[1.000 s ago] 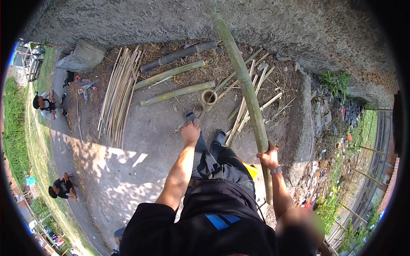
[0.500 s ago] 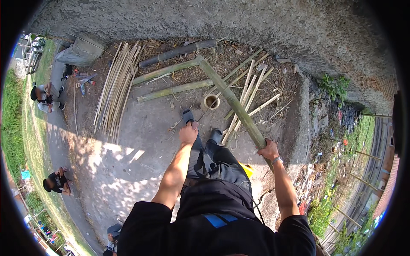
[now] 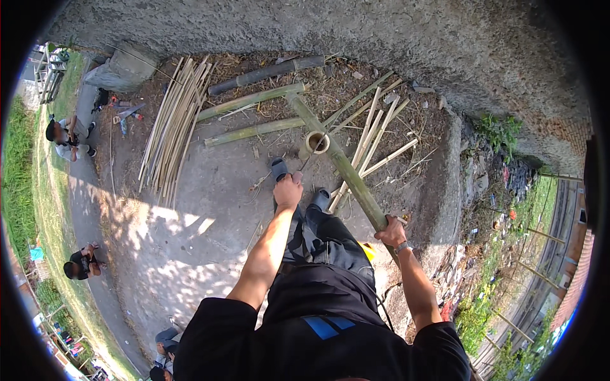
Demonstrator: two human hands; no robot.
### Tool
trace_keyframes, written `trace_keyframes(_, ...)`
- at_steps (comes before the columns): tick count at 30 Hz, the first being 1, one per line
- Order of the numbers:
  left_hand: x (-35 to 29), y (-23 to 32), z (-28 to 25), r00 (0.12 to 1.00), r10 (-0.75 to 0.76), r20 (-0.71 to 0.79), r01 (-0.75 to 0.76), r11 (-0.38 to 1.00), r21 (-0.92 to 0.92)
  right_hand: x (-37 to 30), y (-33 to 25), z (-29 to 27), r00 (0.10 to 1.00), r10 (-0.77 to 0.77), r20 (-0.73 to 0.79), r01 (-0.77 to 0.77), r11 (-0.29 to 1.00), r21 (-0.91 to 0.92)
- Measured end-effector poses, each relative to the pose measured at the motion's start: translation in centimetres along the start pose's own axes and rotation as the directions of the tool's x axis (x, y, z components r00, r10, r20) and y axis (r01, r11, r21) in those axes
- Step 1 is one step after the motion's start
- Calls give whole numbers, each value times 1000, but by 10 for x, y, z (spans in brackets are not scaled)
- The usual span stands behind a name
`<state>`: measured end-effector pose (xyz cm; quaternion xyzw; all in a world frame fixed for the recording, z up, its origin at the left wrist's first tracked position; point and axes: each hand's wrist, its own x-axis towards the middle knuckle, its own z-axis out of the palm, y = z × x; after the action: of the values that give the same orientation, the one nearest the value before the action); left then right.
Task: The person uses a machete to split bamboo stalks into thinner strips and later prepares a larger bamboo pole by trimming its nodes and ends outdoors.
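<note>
My right hand (image 3: 391, 233) is closed round the near end of a long green bamboo pole (image 3: 349, 170), which slants away to the upper left. In my left hand (image 3: 288, 190) is the handle of a long knife (image 3: 311, 156). Its thin dark blade shows almost edge-on, pointing up and to the right across the mouth of a short hollow bamboo section (image 3: 305, 147). That section stands right against the left side of the pole. Whether the blade touches the pole I cannot tell.
Long split bamboo strips (image 3: 170, 130) lie heaped at left. More strips (image 3: 375, 136) lie right of the pole. Bamboo lengths (image 3: 254, 131) and a dark pole (image 3: 267, 74) lie near the rough wall (image 3: 356, 32). People (image 3: 82, 263) sit at far left.
The pole has shifted left, up against the hollow bamboo section, and my right hand has moved left with it. My left hand and the knife have moved slightly to the right.
</note>
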<state>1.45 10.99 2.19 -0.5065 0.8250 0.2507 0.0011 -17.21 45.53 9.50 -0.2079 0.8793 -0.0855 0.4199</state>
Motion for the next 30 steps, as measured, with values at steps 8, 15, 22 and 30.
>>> trace_keyframes(8,-22,-3,16,988,-152,-26,150,985,-81,-25,-5,34,997,-36,-74,38,999,31)
trace_keyframes(15,-40,-39,24,996,-92,12,92,996,10,-25,-11,49,998,50,45,-61,956,289)
trace_keyframes(22,-53,-34,29,998,-68,13,68,998,-12,60,-91,1,998,-27,-58,43,957,285)
trace_keyframes(30,-65,-20,31,997,-79,7,80,995,-56,135,-194,5,994,104,13,-96,856,507)
